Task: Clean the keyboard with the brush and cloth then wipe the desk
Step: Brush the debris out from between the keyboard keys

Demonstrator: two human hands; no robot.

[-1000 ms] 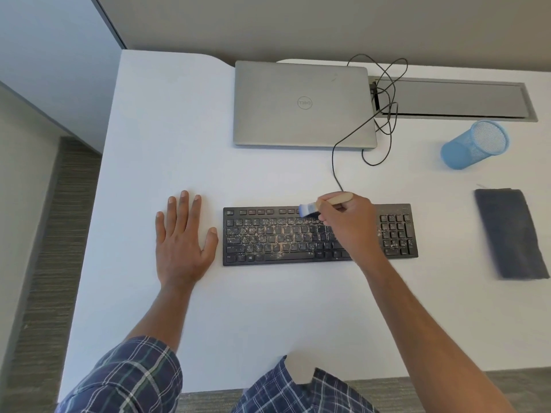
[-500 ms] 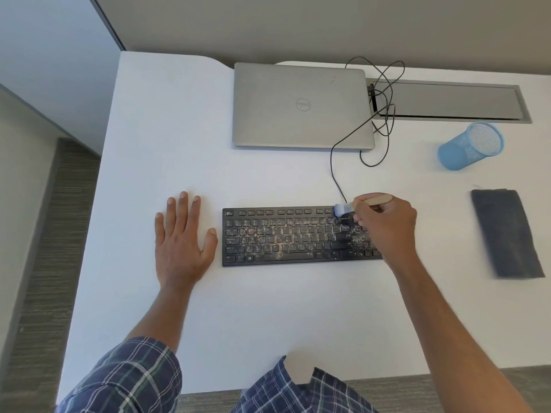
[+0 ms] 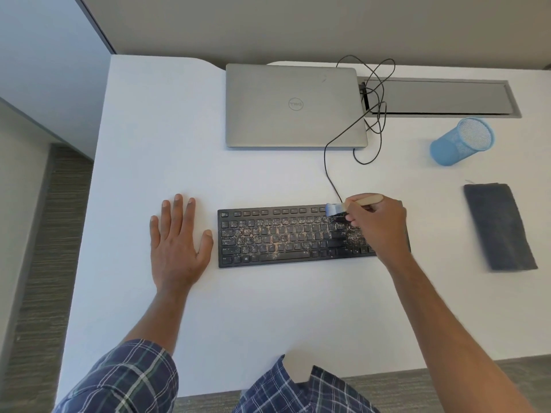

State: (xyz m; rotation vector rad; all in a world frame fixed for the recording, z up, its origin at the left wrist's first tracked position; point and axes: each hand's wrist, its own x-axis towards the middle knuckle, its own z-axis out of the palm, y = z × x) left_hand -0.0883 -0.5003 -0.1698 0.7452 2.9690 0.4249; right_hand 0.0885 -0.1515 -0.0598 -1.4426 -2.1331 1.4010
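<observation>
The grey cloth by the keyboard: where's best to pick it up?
Probably its long edge nearest the keyboard, pinched from above: the cloth lies flat on the desk, so only an edge offers a hold, and that edge faces the right hand.

I see the flat black plastic keyboard (image 3: 283, 236) central on the white desk (image 3: 149, 129), the closed silver laptop (image 3: 295, 105) behind it. Right of the keyboard lies the folded dark grey cloth (image 3: 501, 228); the blue mesh cup (image 3: 460, 141) sits farther back than that cloth.
</observation>
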